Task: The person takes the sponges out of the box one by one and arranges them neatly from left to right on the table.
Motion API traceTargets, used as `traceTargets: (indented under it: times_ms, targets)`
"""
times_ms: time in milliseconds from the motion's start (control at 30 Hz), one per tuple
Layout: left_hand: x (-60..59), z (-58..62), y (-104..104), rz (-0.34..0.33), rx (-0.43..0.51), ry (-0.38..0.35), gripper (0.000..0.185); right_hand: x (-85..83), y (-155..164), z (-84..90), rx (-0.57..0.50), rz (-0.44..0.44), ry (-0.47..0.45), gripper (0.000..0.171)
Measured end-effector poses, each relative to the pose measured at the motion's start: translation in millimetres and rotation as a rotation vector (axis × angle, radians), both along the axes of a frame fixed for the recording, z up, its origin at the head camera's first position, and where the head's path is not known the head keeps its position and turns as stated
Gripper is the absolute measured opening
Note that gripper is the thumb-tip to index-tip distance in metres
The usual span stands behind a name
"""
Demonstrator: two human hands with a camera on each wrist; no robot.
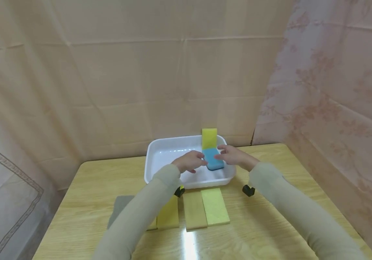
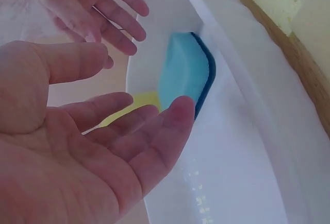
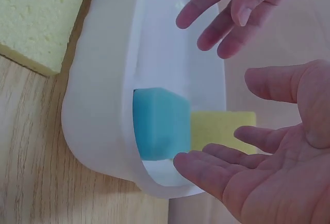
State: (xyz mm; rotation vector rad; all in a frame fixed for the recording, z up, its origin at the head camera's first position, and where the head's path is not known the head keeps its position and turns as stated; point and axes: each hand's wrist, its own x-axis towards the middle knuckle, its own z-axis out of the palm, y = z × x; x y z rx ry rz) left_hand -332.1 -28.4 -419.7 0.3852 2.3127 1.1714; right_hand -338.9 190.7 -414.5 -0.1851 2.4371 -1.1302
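A blue sponge [image 1: 213, 159] with a dark blue layer along one side leans in the right part of a white plastic tray [image 1: 160, 162]. Behind it, a yellow sponge [image 1: 209, 138] stands against the back wall and rises above the rim. My left hand [image 1: 190, 161] is over the tray, just left of the blue sponge, fingers spread and loosely bent, holding nothing. On the sponge's other side hovers my right hand [image 1: 236, 157], also relaxed and holding nothing. Its fingertips overlap the blue sponge in the head view; whether they touch it I cannot tell.
In front of the tray lie a pale yellow sponge [image 1: 216, 206], a tan one [image 1: 194, 211], a darker yellow one [image 1: 168, 213] and a grey piece [image 1: 120, 206], partly under the left sleeve. Curtains hang behind and beside the wooden table [image 1: 257, 224].
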Motion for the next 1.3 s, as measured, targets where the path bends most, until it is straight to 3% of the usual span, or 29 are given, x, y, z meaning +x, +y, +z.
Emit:
traceTargets:
  times_ms: [167, 467, 667, 800, 933, 1067, 1300]
  targets:
    - [-10.8, -3.7, 6, 0.049, -0.016, -0.053, 0.06, -8.4, -2, -5.2, 0.012, -0.025, -0.023, 0.069]
    - [-22.3, -2.0, 1, 0.091, -0.042, -0.231, 0.05, -20.3, -14, -10.2, 0.058, -0.025, -0.061, 0.072]
    - [-27.9, -9.9, 0, 0.109, -0.035, -0.251, 0.047, -29.1, -19, -16.2, 0.097, -0.047, -0.069, 0.072]
    - [-33.3, -18.6, -3, 0.175, 0.002, -0.3, 0.047, -31.9, -23, -21.6, 0.111, -0.079, -0.096, 0.072]
    - [-37.8, -22.2, -6, 0.219, 0.042, -0.331, 0.05, -32.2, -24, -24.7, 0.07, -0.118, -0.145, 0.072]
    - [-39.8, -21.2, -5, 0.221, 0.072, -0.346, 0.056, -32.3, -24, -25.1, 0.001, -0.149, -0.199, 0.073]
    - [-42.6, -24.9, -5, 0.235, 0.105, -0.355, 0.058, -32.2, -28, -28.1, -0.046, -0.148, -0.205, 0.073]
